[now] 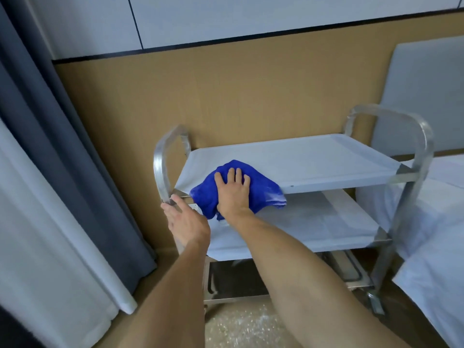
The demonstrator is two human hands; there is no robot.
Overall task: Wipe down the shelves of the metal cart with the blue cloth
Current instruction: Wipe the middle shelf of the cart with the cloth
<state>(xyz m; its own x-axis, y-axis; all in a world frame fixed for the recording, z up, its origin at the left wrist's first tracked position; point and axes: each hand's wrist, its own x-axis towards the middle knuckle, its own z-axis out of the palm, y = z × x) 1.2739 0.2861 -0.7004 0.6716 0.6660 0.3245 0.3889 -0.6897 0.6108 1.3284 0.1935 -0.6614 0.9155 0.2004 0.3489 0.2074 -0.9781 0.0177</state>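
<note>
On my left I see a dark grey curtain [50, 136] beside a white one [45, 247], then a tan wall panel [226, 96] behind the metal cart [414, 172]. My left hand [184, 223] curls its fingers around the cart's left handle [160, 167], just below the bend. My right hand [232, 190] lies flat, fingers spread, pressing the blue cloth [206, 197] onto the front left corner of the top shelf [313, 159]. I count three shelves, two handles, one cloth. A white-sheeted bed [439, 234] sits at right.
</note>
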